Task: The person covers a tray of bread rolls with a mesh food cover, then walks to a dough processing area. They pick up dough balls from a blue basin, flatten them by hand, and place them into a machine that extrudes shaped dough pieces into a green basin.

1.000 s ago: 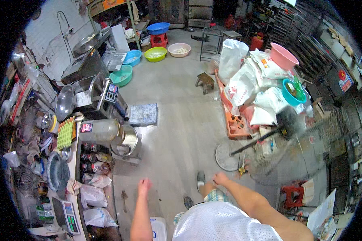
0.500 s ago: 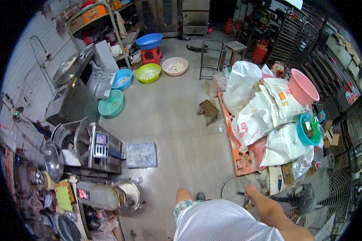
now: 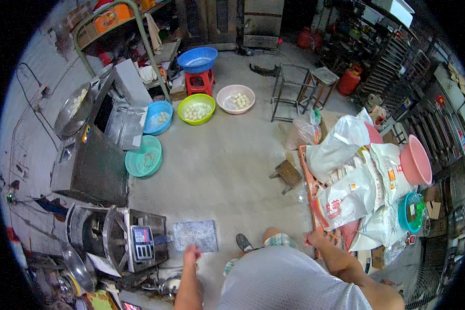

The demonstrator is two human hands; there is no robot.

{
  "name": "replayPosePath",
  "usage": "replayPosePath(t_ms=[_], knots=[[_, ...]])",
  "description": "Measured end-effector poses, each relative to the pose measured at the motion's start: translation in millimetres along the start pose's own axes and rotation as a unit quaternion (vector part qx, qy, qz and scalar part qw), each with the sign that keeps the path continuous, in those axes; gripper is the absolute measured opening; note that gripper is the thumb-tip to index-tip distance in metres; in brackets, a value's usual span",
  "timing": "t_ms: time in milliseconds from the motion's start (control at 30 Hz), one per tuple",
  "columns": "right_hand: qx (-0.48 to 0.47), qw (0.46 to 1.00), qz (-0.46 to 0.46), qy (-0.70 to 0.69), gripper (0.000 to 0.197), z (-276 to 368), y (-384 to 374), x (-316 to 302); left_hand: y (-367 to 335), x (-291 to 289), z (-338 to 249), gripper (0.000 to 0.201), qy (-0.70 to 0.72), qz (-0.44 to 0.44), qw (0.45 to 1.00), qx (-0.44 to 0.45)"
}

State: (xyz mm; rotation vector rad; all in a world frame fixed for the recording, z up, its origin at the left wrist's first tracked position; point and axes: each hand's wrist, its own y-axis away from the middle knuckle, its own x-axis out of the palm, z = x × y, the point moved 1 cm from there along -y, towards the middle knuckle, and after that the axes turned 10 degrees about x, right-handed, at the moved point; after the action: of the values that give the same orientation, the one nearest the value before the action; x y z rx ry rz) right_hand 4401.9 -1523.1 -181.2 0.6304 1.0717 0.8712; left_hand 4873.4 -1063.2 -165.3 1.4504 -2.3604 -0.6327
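My left hand (image 3: 192,254) hangs in front of me, over the near edge of the grey floor-scale platform (image 3: 195,235). Its fingers are bent and too blurred to tell how far they are closed; no object shows in it. My right hand (image 3: 313,238) is at my right side, its fingers curled in and nothing visible in them. Beside it lies the orange pallet (image 3: 306,175), stacked with white printed sacks (image 3: 346,201). A display with a keypad (image 3: 143,243) stands left of the platform.
Basins holding round whitish pieces stand ahead: a lime-green basin (image 3: 196,109), a pale pink basin (image 3: 235,99) and a blue basin (image 3: 157,118). A teal basin (image 3: 143,156) is nearer. A small wooden stool (image 3: 287,176) stands beside the pallet; a metal frame (image 3: 292,93) is farther off.
I have moved forward and the view has turned left. My left hand has come into view. My right hand has moved from beside the fan to next to the pallet; a shoe shows ahead.
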Motion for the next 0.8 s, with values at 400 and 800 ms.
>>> replayPosePath(t_ms=[400, 800], knots=[[-0.045, 0.983, 0.111, 0.138, 0.03, 289.4, -240.1, -49.1, -125.6, -48.3, -29.2, 0.024, 0.158, -0.233, 0.954, -0.103], [-0.114, 0.968, 0.035, 0.219, 0.016, 718.2, -369.4, -115.5, -238.9, 32.2, -81.7, 0.03, 0.195, -0.182, 0.923, -0.276]])
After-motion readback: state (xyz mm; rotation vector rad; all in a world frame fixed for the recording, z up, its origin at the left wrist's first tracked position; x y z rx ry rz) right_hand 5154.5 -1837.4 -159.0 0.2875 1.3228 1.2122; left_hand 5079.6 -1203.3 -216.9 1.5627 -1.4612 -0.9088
